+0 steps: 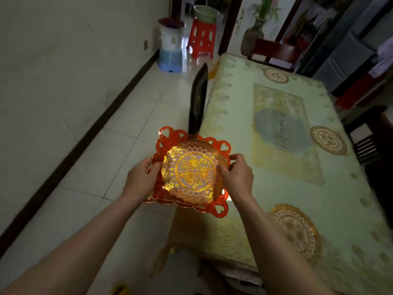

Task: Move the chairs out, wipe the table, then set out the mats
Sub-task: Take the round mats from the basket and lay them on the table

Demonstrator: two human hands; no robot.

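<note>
left hand (141,176): curled round the left edge of a stack of mats (190,170), thumb on top, fingers tucked under it

right hand (237,174): fingertips pinching the right edge of the top gold round mat, not spread at all

stack: held in the air just off the near left edge of the table (297,145), red heart-edged mat underneath

table: green patterned cloth, three gold round mats already lying on it, near (296,233), right (328,140) and far (275,75)

chair (198,99): dark back, right beside the table's left edge
</note>
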